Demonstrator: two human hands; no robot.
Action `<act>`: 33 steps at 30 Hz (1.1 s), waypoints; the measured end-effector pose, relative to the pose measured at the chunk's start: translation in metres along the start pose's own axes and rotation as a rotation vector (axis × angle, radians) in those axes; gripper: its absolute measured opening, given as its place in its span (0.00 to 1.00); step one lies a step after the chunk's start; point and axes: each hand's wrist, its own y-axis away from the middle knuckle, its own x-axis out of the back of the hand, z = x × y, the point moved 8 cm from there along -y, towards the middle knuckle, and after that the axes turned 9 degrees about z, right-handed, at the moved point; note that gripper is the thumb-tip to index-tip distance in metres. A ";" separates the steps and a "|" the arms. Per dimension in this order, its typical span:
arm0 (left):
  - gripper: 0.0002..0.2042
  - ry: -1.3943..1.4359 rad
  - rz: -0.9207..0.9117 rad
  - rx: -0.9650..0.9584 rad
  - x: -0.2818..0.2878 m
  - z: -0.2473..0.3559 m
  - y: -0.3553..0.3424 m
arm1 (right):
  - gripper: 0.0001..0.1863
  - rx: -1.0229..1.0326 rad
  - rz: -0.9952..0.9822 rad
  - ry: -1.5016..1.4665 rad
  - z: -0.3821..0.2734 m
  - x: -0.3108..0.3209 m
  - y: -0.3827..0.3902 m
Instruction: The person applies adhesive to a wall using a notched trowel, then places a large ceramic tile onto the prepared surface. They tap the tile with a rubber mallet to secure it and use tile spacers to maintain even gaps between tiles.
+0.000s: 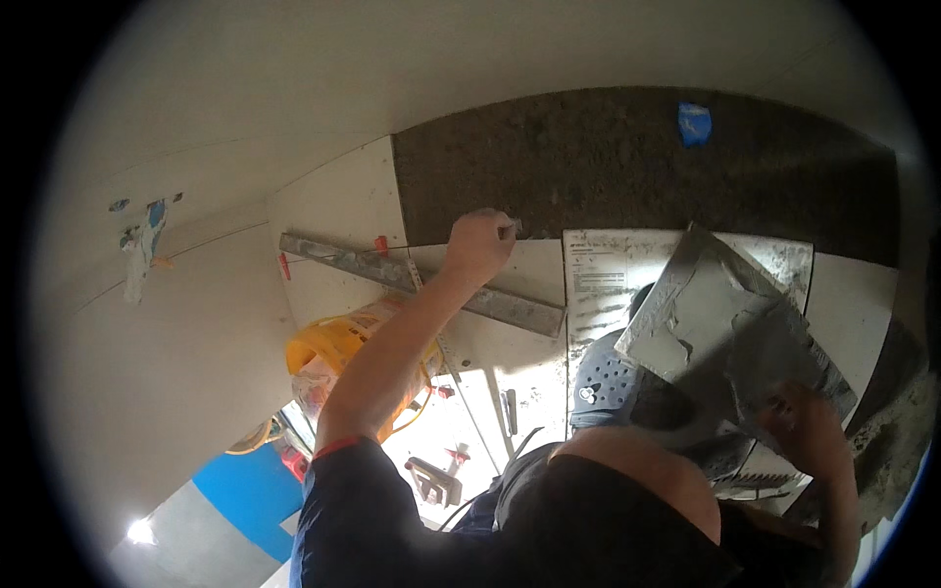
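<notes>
My left hand (479,242) is closed in a pinch over the edge of the bare dark floor strip (588,162). A small pale bit shows at its fingertips, too small to name. On the right, a large square tile (676,328) lies tilted, with grey mortar (784,358) smeared over much of its face. My right hand (806,426), fingers curled, is at the mortar-covered lower part of this tile. Whatever it grips is hidden in shadow. Toothed metal, like a notched trowel (755,481), shows just below that hand.
A long metal straightedge (510,310) crosses the pale floor tiles (358,201), near red clips (381,243). Left of me stands a yellow bag (333,343). My grey clog (598,377) rests beside the tilted tile. Blue tape (695,124) marks the dark strip. A hand tool (434,481) lies lower left.
</notes>
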 end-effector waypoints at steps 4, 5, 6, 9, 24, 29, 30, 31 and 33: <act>0.08 -0.019 -0.011 -0.035 -0.012 -0.001 0.000 | 0.16 0.040 0.047 0.040 -0.005 0.003 0.001; 0.08 0.006 -0.029 -0.004 -0.014 -0.004 0.001 | 0.16 0.057 0.053 0.039 0.000 0.000 0.001; 0.08 0.033 -0.053 0.022 -0.011 0.001 0.001 | 0.16 0.067 0.059 0.038 0.002 -0.002 0.002; 0.08 0.012 -0.042 0.000 -0.015 0.004 -0.003 | 0.18 0.002 -0.058 -0.001 -0.005 0.000 -0.004; 0.07 -0.228 -0.155 -0.054 -0.014 -0.022 0.005 | 0.16 -0.047 -0.031 -0.001 0.002 -0.001 0.001; 0.06 -0.338 -0.200 -0.077 0.002 -0.055 0.011 | 0.17 -0.024 -0.043 -0.028 0.004 -0.001 0.000; 0.06 -0.339 -0.220 -0.099 0.004 -0.058 0.008 | 0.17 -0.033 -0.045 -0.031 0.003 0.000 0.000; 0.06 -0.341 -0.239 -0.119 0.005 -0.060 0.007 | 0.17 -0.043 -0.040 -0.014 0.005 0.000 0.002; 0.06 -0.326 -0.239 -0.114 0.006 -0.057 0.007 | 0.17 -0.057 -0.032 0.012 0.009 -0.001 0.004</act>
